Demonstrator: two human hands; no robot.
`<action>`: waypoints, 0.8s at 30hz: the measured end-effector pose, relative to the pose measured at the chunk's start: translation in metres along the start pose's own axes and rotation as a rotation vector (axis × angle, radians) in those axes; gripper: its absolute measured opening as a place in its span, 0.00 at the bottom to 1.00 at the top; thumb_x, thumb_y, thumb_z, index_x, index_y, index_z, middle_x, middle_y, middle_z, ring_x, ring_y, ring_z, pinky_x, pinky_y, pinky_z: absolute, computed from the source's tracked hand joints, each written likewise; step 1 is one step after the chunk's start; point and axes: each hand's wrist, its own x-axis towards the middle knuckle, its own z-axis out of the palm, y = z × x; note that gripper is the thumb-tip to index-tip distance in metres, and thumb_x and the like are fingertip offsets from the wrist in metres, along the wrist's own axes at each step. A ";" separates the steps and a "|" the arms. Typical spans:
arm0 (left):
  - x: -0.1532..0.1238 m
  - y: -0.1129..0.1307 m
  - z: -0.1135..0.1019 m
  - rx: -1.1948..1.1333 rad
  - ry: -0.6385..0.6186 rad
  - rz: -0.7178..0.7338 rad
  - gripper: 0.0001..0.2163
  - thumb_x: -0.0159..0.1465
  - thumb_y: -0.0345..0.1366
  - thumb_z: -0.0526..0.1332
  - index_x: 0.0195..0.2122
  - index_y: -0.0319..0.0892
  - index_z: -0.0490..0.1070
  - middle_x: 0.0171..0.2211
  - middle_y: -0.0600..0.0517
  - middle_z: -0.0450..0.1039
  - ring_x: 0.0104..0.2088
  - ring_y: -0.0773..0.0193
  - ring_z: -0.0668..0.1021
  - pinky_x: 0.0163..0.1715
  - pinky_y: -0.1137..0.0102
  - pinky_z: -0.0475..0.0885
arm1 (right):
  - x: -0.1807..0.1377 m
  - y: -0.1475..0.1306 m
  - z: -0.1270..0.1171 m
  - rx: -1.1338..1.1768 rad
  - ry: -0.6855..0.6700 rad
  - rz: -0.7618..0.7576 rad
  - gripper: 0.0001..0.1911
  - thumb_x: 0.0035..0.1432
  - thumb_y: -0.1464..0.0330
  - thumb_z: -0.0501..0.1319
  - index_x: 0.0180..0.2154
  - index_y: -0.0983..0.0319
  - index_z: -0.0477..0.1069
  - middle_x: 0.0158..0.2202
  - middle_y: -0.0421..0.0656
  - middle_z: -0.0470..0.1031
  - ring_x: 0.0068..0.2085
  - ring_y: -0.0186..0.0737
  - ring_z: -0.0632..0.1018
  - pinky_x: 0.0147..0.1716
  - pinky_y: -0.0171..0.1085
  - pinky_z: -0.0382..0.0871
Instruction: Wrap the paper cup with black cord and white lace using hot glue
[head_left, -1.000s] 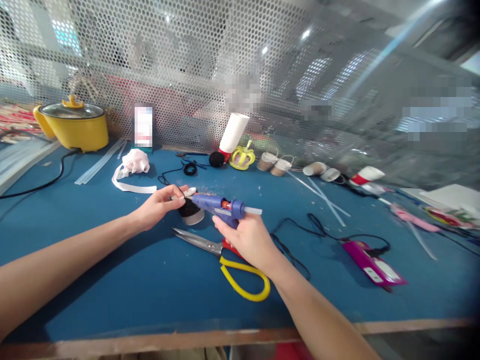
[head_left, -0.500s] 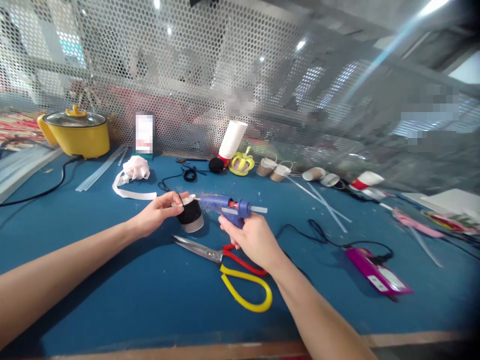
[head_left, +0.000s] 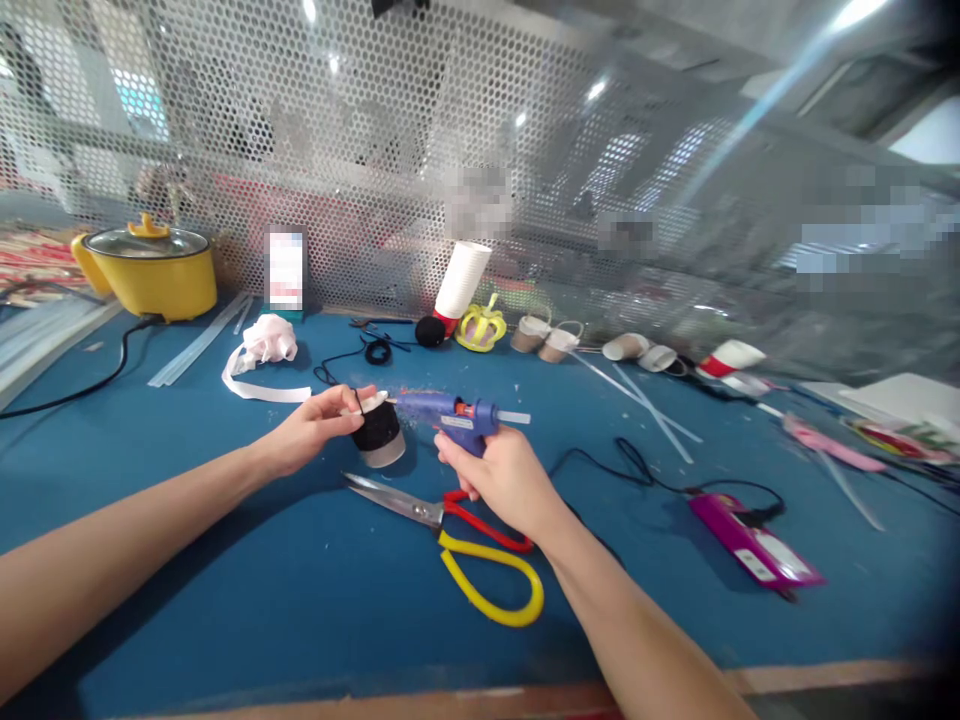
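A small cup-shaped piece, wound with black cord and pale at its lower end, is held just above or on the blue table; I cannot tell which. My left hand pinches its upper left rim, with a strand of black cord by the fingertips. In my right hand is a blue glue gun, its nozzle at the piece's upper right rim. A clear glue stick sticks out of the gun's back. Below both hands lie large scissors with one red and one yellow handle.
Behind are a coil of black cord, a crumpled pale ribbon, stacked paper cups, a yellow crown-like piece and small basket-like cups. A yellow electric pot stands left, a purple power strip right. Perforated metal backs the table.
The view has shifted very slightly. Both hands, the cord-wrapped piece and the glue gun keep practically the same positions.
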 end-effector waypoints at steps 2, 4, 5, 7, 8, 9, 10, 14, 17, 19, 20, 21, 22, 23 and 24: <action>0.000 0.000 0.000 -0.004 0.003 0.005 0.07 0.53 0.35 0.65 0.25 0.42 0.66 0.46 0.47 0.74 0.63 0.55 0.54 0.58 0.57 0.44 | 0.000 0.000 0.000 0.007 -0.006 -0.014 0.13 0.53 0.63 0.54 0.20 0.62 0.64 0.11 0.38 0.67 0.14 0.34 0.70 0.20 0.32 0.66; 0.000 0.000 0.001 -0.011 0.006 0.006 0.07 0.53 0.34 0.65 0.25 0.42 0.66 0.45 0.47 0.74 0.63 0.55 0.54 0.58 0.57 0.44 | 0.000 0.000 0.000 0.009 -0.004 -0.012 0.13 0.53 0.63 0.54 0.21 0.62 0.64 0.11 0.37 0.66 0.13 0.32 0.68 0.19 0.31 0.66; 0.001 0.000 0.001 -0.014 0.005 0.005 0.07 0.53 0.34 0.65 0.25 0.42 0.66 0.45 0.48 0.74 0.63 0.55 0.54 0.58 0.57 0.44 | 0.000 0.001 0.000 0.010 -0.003 -0.011 0.13 0.53 0.63 0.55 0.21 0.62 0.64 0.10 0.37 0.66 0.13 0.32 0.68 0.18 0.31 0.66; 0.000 0.000 0.001 -0.013 0.003 0.009 0.06 0.53 0.33 0.65 0.25 0.42 0.66 0.45 0.48 0.75 0.62 0.56 0.55 0.58 0.58 0.43 | 0.000 0.001 0.000 0.013 -0.007 -0.017 0.13 0.53 0.63 0.54 0.21 0.62 0.64 0.11 0.37 0.66 0.12 0.32 0.67 0.18 0.31 0.65; 0.000 0.000 0.001 -0.010 0.000 0.012 0.06 0.54 0.33 0.64 0.25 0.42 0.66 0.45 0.48 0.75 0.62 0.56 0.55 0.59 0.58 0.43 | 0.000 0.001 0.001 0.014 -0.010 -0.022 0.12 0.53 0.63 0.54 0.22 0.62 0.65 0.12 0.38 0.67 0.13 0.32 0.68 0.17 0.31 0.65; 0.000 0.000 0.001 -0.008 -0.003 0.013 0.06 0.54 0.33 0.64 0.25 0.42 0.66 0.45 0.48 0.75 0.62 0.56 0.55 0.59 0.58 0.43 | 0.000 0.001 0.001 0.016 -0.015 -0.028 0.12 0.53 0.63 0.54 0.22 0.62 0.65 0.12 0.38 0.68 0.13 0.32 0.68 0.17 0.31 0.65; 0.000 0.000 0.001 -0.008 -0.005 0.013 0.06 0.54 0.33 0.64 0.25 0.42 0.66 0.45 0.48 0.75 0.62 0.56 0.56 0.59 0.58 0.43 | 0.000 0.002 0.001 0.018 -0.016 -0.032 0.12 0.53 0.63 0.54 0.23 0.63 0.65 0.13 0.38 0.68 0.13 0.32 0.68 0.17 0.31 0.65; 0.000 0.000 0.001 -0.014 0.000 0.005 0.06 0.54 0.33 0.64 0.25 0.42 0.66 0.45 0.48 0.75 0.62 0.56 0.55 0.59 0.58 0.44 | 0.000 0.001 0.001 0.017 0.001 -0.007 0.12 0.53 0.63 0.55 0.23 0.63 0.65 0.12 0.38 0.68 0.13 0.32 0.68 0.18 0.32 0.66; 0.000 0.000 0.001 -0.006 -0.004 0.007 0.06 0.54 0.32 0.64 0.25 0.42 0.66 0.46 0.48 0.74 0.62 0.57 0.55 0.59 0.58 0.44 | -0.001 -0.001 0.002 0.007 0.012 -0.002 0.11 0.53 0.63 0.55 0.23 0.63 0.65 0.12 0.38 0.68 0.13 0.32 0.67 0.18 0.32 0.65; 0.000 0.000 0.000 0.005 -0.008 0.011 0.05 0.55 0.32 0.63 0.25 0.42 0.66 0.47 0.49 0.74 0.62 0.57 0.57 0.58 0.59 0.44 | -0.003 -0.002 0.003 0.014 0.005 -0.015 0.11 0.53 0.64 0.55 0.24 0.63 0.67 0.13 0.38 0.68 0.13 0.32 0.67 0.17 0.32 0.65; 0.000 0.000 0.000 0.010 -0.008 0.013 0.05 0.55 0.32 0.63 0.26 0.42 0.66 0.47 0.49 0.74 0.62 0.58 0.57 0.58 0.59 0.45 | -0.004 -0.003 0.004 0.019 -0.002 -0.021 0.11 0.53 0.64 0.55 0.24 0.63 0.67 0.13 0.38 0.69 0.13 0.32 0.68 0.17 0.32 0.65; 0.000 0.000 0.001 0.013 -0.008 0.014 0.05 0.55 0.31 0.63 0.26 0.42 0.66 0.47 0.49 0.74 0.62 0.58 0.57 0.58 0.59 0.45 | -0.005 -0.004 0.005 0.023 -0.013 -0.023 0.11 0.53 0.64 0.55 0.24 0.63 0.68 0.13 0.38 0.68 0.13 0.32 0.68 0.17 0.32 0.65; 0.000 0.000 0.001 0.013 -0.007 0.014 0.05 0.55 0.31 0.63 0.26 0.42 0.66 0.47 0.49 0.73 0.61 0.58 0.58 0.58 0.59 0.45 | -0.006 -0.004 0.006 0.028 -0.024 -0.022 0.11 0.54 0.64 0.55 0.24 0.63 0.68 0.13 0.37 0.68 0.13 0.32 0.68 0.17 0.32 0.65; 0.000 -0.001 0.001 0.011 -0.009 0.013 0.05 0.55 0.31 0.63 0.27 0.42 0.66 0.48 0.49 0.73 0.61 0.58 0.58 0.58 0.58 0.46 | -0.006 -0.005 0.007 0.034 -0.033 -0.018 0.11 0.54 0.64 0.55 0.25 0.63 0.68 0.13 0.37 0.68 0.13 0.33 0.68 0.17 0.32 0.65; 0.000 -0.001 0.001 0.008 -0.010 0.012 0.05 0.55 0.31 0.63 0.27 0.42 0.66 0.49 0.49 0.73 0.61 0.57 0.59 0.58 0.58 0.46 | -0.007 -0.005 0.007 0.039 -0.039 -0.017 0.10 0.53 0.64 0.55 0.26 0.63 0.69 0.14 0.38 0.69 0.14 0.33 0.69 0.17 0.32 0.66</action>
